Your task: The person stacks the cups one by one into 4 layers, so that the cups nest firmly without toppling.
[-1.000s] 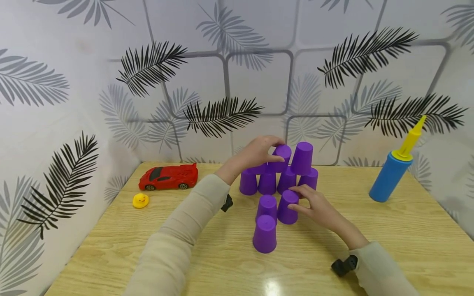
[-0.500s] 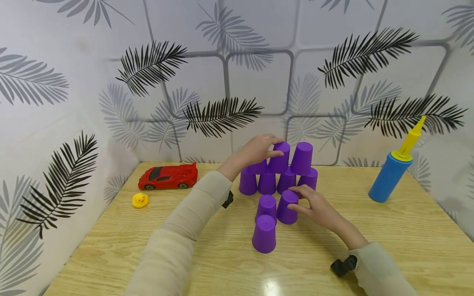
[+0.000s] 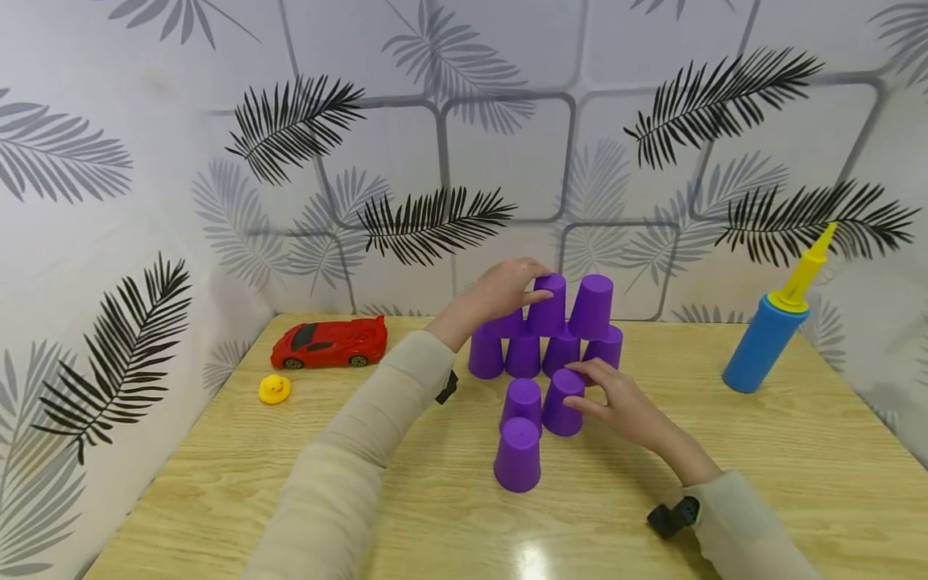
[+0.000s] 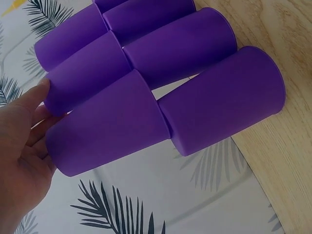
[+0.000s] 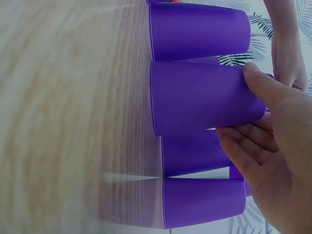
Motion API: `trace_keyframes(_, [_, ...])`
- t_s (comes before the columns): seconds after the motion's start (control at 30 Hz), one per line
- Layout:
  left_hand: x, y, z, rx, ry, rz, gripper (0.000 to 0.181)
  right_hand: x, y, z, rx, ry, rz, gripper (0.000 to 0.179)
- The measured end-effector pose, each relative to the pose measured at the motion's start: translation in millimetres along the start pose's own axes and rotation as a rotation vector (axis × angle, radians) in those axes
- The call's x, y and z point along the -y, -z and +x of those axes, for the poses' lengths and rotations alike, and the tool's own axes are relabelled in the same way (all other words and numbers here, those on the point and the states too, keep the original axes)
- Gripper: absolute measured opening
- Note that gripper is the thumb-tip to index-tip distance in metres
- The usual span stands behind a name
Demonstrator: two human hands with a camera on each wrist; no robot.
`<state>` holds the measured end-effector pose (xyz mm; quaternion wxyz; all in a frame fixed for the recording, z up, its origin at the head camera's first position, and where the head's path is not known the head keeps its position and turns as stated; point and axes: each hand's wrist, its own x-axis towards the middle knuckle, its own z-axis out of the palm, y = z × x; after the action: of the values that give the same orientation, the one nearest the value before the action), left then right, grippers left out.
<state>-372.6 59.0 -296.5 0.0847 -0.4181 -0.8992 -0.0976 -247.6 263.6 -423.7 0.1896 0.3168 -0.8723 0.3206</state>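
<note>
My left hand [image 3: 499, 292] holds an upside-down purple cup [image 3: 548, 316] by its upper end, thumb and fingers on either side. That cup is the middle one of the upper row, between a left cup [image 3: 506, 326], partly hidden by the hand, and a right cup [image 3: 591, 308]. Below them stands a bottom row of several inverted purple cups [image 3: 486, 356]. Nearer, my right hand [image 3: 625, 407] pinches another inverted cup [image 3: 560, 415] standing on the table. In the right wrist view, the thumb and fingers grip the narrow end of this cup [image 5: 200, 100].
Two more inverted cups stand just left of the right hand, one [image 3: 522, 399] behind the other [image 3: 518, 459]. A red toy car [image 3: 332, 344] and a yellow rubber duck [image 3: 275, 390] are on the left. A blue and yellow hand pump [image 3: 764, 342] stands at right. The patterned wall [image 3: 507, 177] rises behind.
My left hand has shifted the middle upper cup slightly left and up, widening the gap to the right cup. The right hand and its cup have stayed in place.
</note>
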Motion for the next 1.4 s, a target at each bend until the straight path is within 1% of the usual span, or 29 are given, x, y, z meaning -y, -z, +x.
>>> trace_keyframes(0.1, [2.9, 0.2, -3.6, -0.023, -0.001, -0.002, 0.048, 0.0, -0.8, 0.8, 0.005, 0.007, -0.001, 0.038])
trace_keyframes(0.2, [7.9, -0.3, -11.2, -0.076, 0.003, -0.029, 0.051, 0.5, -0.4, -0.1, 0.012, -0.009, -0.012, 0.038])
trace_keyframes(0.27, [11.4, -0.6, -19.0, -0.128, 0.011, -0.057, 0.052, 0.1, 1.9, -2.5, 0.023, -0.037, -0.022, 0.038])
trace_keyframes(0.37, [15.2, -1.2, -35.6, -0.219, 0.021, -0.133, 0.05, -1.8, 9.6, -9.0, 0.031, -0.074, -0.035, 0.038])
trace_keyframes(0.43, [15.1, -1.4, -50.0, -0.284, 0.013, -0.195, 0.048, -4.4, 16.7, -14.2, 0.021, -0.084, -0.046, 0.037])
trace_keyframes(0.5, [12.5, -2.5, -66.2, -0.332, -0.008, -0.256, 0.046, -7.4, 25.0, -19.5, -0.019, -0.079, -0.05, 0.038])
trace_keyframes(0.57, [8.6, -5.0, -82.5, -0.348, -0.041, -0.304, 0.045, -10.0, 34.0, -23.7, -0.075, -0.084, -0.048, 0.039])
trace_keyframes(0.67, [2.1, -13.3, -105.5, -0.321, -0.075, -0.371, 0.041, -12.7, 47.4, -26.9, -0.188, -0.113, -0.026, 0.042])
trace_keyframes(0.77, [-3.9, -24.0, -125.2, -0.27, -0.095, -0.414, 0.039, -13.1, 59.3, -26.6, -0.284, -0.189, 0.045, 0.042])
trace_keyframes(0.87, [-9.4, -33.3, -141.3, -0.217, -0.098, -0.44, 0.038, -12.6, 67.4, -23.6, -0.372, -0.28, 0.13, 0.041])
trace_keyframes(0.93, [-12.5, -37.4, -150.1, -0.167, -0.08, -0.471, 0.039, -12.5, 71.0, -20.2, -0.44, -0.336, 0.21, 0.037])
trace_keyframes(1.0, [-14.6, -40.7, -155.4, -0.121, -0.068, -0.503, 0.04, -12.0, 73.3, -14.9, -0.53, -0.385, 0.33, 0.032])
trace_keyframes(1.07, [-16.5, -43.7, -159.0, -0.077, -0.048, -0.536, 0.04, -10.9, 74.3, -7.6, -0.651, -0.419, 0.474, 0.029])
trace_keyframes(1.13, [-18.3, -46.6, -161.0, -0.044, -0.033, -0.556, 0.04, -8.6, 74.9, 0.7, -0.773, -0.427, 0.599, 0.027])
trace_keyframes(1.2, [-19.9, -49.5, -162.2, -0.025, -0.029, -0.568, 0.04, -6.2, 75.4, 9.6, -0.87, -0.424, 0.679, 0.025])
trace_keyframes(1.27, [-21.3, -51.7, -163.3, -0.013, -0.026, -0.568, 0.04, -3.7, 75.8, 18.5, -0.93, -0.4, 0.714, 0.024])
trace_keyframes(1.37, [-23.4, -53.9, -164.1, -0.006, -0.043, -0.565, 0.039, -0.7, 77.0, 32.9, -0.976, -0.356, 0.773, 0.024])
trace_keyframes(1.4, [-24.3, -54.4, -164.0, -0.003, -0.048, -0.563, 0.039, -0.2, 77.5, 37.9, -0.984, -0.341, 0.773, 0.024])
